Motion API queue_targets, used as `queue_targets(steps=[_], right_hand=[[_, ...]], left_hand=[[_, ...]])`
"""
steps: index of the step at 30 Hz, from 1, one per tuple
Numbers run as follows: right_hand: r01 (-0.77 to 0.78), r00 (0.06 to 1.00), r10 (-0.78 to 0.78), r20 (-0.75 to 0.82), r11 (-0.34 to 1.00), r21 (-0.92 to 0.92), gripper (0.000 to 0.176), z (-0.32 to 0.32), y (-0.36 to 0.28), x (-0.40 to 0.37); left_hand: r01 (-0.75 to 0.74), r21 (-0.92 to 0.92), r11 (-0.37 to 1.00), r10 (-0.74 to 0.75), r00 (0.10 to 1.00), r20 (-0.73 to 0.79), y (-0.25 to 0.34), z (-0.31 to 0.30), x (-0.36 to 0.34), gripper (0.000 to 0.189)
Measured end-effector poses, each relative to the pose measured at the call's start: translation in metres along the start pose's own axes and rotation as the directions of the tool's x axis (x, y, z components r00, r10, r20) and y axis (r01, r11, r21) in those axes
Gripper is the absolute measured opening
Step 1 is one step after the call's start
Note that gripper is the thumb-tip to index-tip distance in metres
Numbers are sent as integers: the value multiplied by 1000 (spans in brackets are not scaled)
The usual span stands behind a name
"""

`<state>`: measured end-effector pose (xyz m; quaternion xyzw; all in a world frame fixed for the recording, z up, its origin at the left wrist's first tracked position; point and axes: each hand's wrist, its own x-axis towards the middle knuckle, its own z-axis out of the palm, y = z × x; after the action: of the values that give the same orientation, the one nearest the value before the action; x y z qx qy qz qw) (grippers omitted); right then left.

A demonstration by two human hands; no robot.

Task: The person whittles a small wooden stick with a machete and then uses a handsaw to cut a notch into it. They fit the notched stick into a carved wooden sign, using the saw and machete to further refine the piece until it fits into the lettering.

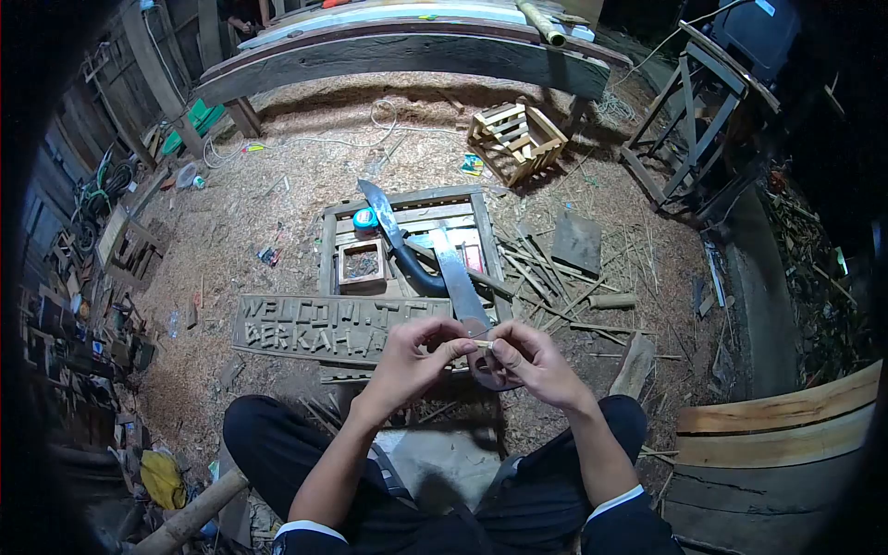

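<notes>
Recording sawdust-strewn ground (305, 185) spreading across the whole work area. Noting a long curved beam (398, 51) lying along the far edge, and stacked curved planks (777, 435) sitting at the near right. Logging a slatted wooden frame (407, 197) lying flat at the centre, a carved letter board (314, 328) resting just in front of it, and a small crate (516, 139) standing tilted well beyond. Noting a machete (393, 231) lying across the frame, and a flat blade (458, 277) pointing from the frame toward the hands; not telling whether either hand is touching it. Finding the left hand (412, 361) and right hand (536, 363) working close together above the knees. Observing fingers of both hands closing in a pinch on a thin pale sliver (478, 344), each gripping one end, holding it roughly level between them.
</notes>
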<state>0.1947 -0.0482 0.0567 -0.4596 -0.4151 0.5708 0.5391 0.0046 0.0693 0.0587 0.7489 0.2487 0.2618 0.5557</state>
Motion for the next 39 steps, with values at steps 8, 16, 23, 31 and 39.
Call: queue_targets(steps=[8,16,23,31,39], right_hand=[[237,912,-409,41,441,-866,19,5,0,0],[232,873,-477,103,219,-948,17,15,7,1],[241,883,-450,130,197,-950,13,13,17,4],[308,931,-321,175,431,-848,11,12,8,-3],[112,988,-80,135,962,-249,27,11,11,-10]], left_hand=[[-135,412,901,169,984,-47,2,-10,-5,17],[-103,580,808,142,990,-23,8,-12,-13,19],[-139,573,808,136,990,48,4,-12,-14,18],[-342,611,714,323,935,146,-6,-18,-17,15],[-392,404,827,369,919,135,-12,-16,-21,24]])
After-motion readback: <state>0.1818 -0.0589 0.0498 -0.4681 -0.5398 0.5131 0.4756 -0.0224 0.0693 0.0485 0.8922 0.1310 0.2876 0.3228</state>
